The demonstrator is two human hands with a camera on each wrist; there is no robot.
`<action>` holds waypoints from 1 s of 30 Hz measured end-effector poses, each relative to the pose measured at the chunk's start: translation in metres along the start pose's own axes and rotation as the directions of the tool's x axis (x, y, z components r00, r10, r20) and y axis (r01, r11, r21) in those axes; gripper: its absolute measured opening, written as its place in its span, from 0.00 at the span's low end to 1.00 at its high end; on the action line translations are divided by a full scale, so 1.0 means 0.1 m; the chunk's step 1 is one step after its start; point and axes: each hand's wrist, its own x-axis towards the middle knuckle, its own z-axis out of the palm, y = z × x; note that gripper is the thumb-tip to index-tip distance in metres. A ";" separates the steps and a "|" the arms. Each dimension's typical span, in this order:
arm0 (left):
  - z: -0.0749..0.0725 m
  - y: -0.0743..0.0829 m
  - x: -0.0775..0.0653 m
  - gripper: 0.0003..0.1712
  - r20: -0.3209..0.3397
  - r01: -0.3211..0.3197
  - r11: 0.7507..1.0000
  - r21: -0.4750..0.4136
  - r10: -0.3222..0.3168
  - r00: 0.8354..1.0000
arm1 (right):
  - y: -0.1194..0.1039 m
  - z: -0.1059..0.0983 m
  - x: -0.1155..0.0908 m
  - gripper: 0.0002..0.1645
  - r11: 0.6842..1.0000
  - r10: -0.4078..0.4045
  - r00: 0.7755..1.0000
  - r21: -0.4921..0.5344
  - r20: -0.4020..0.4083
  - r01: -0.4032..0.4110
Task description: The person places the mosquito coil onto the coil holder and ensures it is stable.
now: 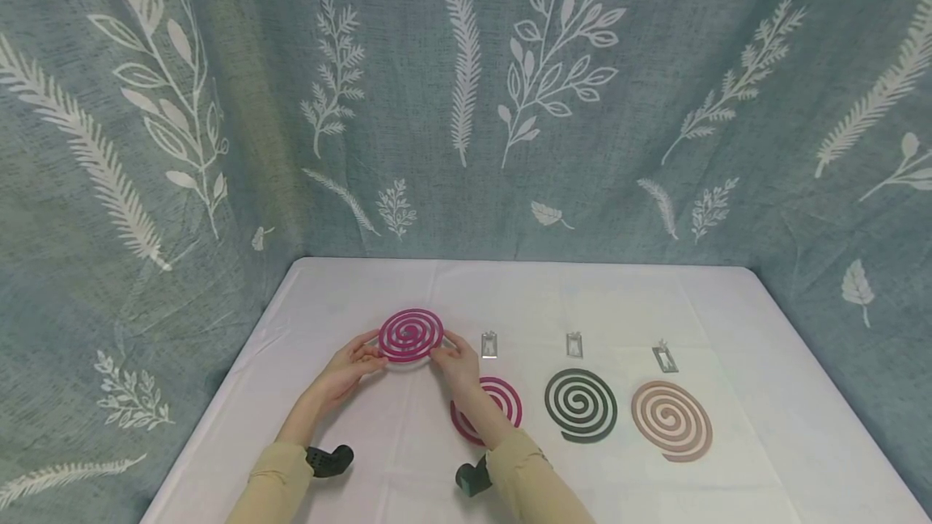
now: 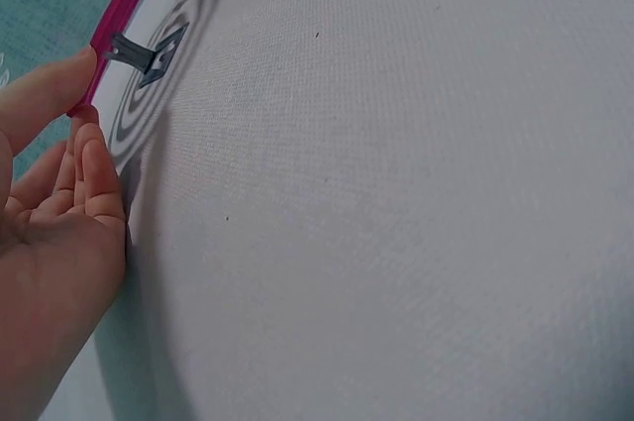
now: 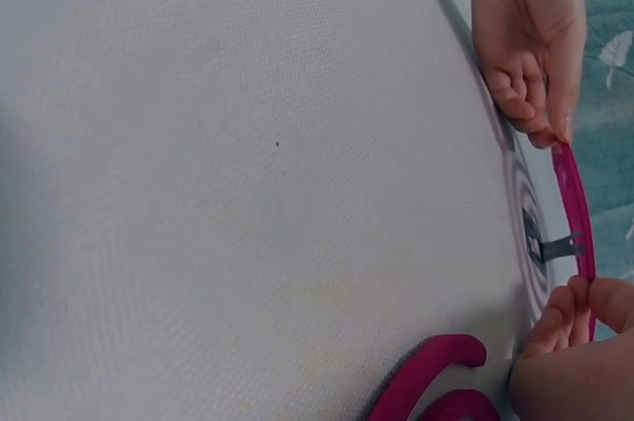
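Both hands hold a magenta mosquito coil (image 1: 409, 359) level, a little above the table's left part. My left hand (image 1: 351, 369) pinches its left edge between thumb and fingers. At the right edge, the thumb and fingers of my right hand (image 1: 459, 364) pinch the rim. Under the coil a small metal stand (image 2: 151, 56) sits on the cloth, its upright prong reaching the coil's underside in both wrist views. The coil's spiral shadow falls around the stand's base. A second magenta coil (image 1: 516, 404) lies flat, partly hidden beneath my right forearm.
A dark green coil (image 1: 580, 401) and a tan coil (image 1: 671, 420) lie further right. Behind the flat coils is a row of metal stands: one left (image 1: 489, 357), one middle (image 1: 574, 356), one right (image 1: 666, 367). A patterned curtain (image 1: 466, 209) borders the white table (image 1: 786, 395).
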 end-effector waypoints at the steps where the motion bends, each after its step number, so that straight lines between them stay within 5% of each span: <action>1: 0.00 0.00 0.00 0.39 -0.002 0.003 1.000 -0.001 -0.003 1.000 | 0.00 0.00 0.00 0.30 1.000 0.001 1.000 -0.003 0.001 -0.001; 6: -0.01 -0.03 0.01 0.40 0.002 -0.007 1.000 -0.005 0.007 1.000 | -0.01 -0.01 -0.02 0.30 1.000 -0.006 1.000 -0.009 0.009 0.006; 9: -0.08 -0.15 0.06 0.42 0.048 -0.095 0.994 -0.049 0.097 0.994 | -0.02 -0.01 -0.03 0.30 1.000 -0.008 1.000 -0.004 0.010 0.008; 13: -0.10 -0.20 0.07 0.47 0.064 -0.135 0.989 -0.066 0.139 0.988 | -0.03 0.00 -0.03 0.31 1.000 -0.006 1.000 -0.006 0.006 0.006; 20: -0.01 -0.04 0.02 0.41 -0.008 0.003 1.000 0.013 -0.003 1.000 | -0.04 0.00 -0.04 0.31 1.000 -0.008 1.000 0.001 0.012 0.008; 30: -0.01 -0.03 0.03 0.39 -0.011 0.009 1.000 0.013 -0.009 1.000 | -0.08 -0.01 -0.06 0.32 1.000 -0.015 1.000 -0.014 0.009 0.015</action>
